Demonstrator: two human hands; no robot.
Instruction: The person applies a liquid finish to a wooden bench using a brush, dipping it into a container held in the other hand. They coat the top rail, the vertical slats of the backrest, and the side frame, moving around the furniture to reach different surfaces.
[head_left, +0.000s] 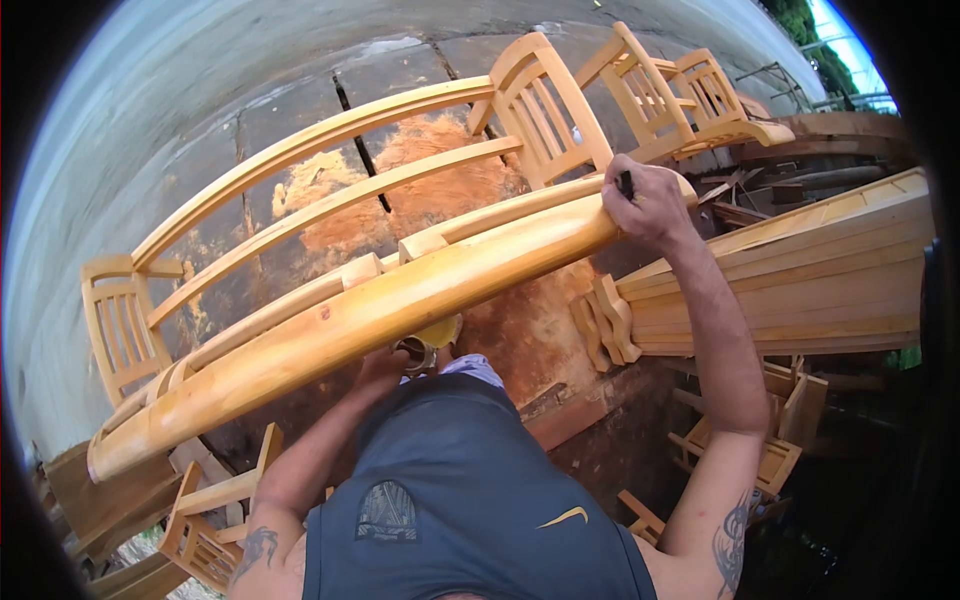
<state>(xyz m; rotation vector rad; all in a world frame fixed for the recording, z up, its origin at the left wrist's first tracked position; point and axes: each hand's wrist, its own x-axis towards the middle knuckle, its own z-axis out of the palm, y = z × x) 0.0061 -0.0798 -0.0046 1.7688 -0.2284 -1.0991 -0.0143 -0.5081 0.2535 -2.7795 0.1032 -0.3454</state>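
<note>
A long varnished wooden beam [345, 322], rounded and glossy along its front, runs across the frame as part of a bench-like wooden frame. My right hand [648, 203] is closed at the beam's right end, with the dark end of a small tool [626, 184] poking out between the fingers. The rest of that tool is hidden, so its kind does not show. Below the beam, close to my body, my left hand [382, 370] is closed on a small round cup [416, 350]. The beam partly covers that hand and the cup.
Slatted wooden end panels [548, 105] stand behind the beam. More wooden frames [650, 95] are at the back right. Stacked planks [780, 280] lie to the right, beside curved wooden pieces [606, 320]. Orange-brown dust [430, 150] covers parts of the floor.
</note>
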